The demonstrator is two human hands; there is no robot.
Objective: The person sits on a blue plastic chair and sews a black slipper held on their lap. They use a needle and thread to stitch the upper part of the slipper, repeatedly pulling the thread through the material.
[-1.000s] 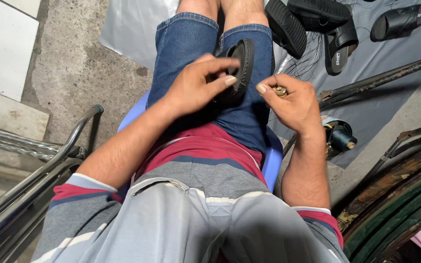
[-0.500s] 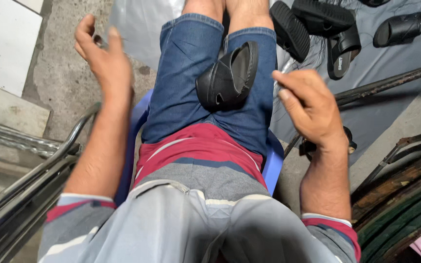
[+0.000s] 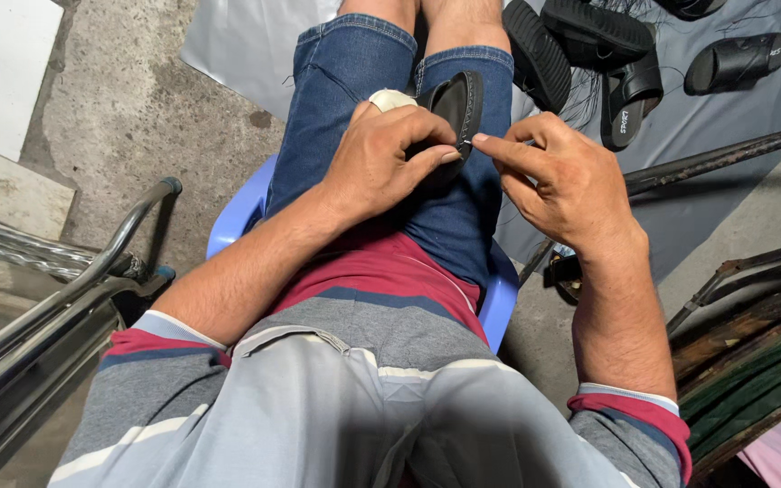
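Item, as I view it: black rubber slide sandal steadied on lap by gripping left hand; right hand fingertips pinched narrow at its edge.

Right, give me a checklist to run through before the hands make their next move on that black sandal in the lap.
1. Left hand grips the black sandal: ok, fingers wrap over it.
2. Sandal supported: ok, it rests on the thighs of the denim shorts.
3. Right hand at the sandal's edge: ok, pinched fingertips meet it beside the left thumb.
4. What the right fingertips pinch: cannot tell, too small to see.
5. Pale wrap on a left fingertip in place: ok.
6. Other black sandals out of the way: ok, they lie apart on the grey sheet beyond the knees.
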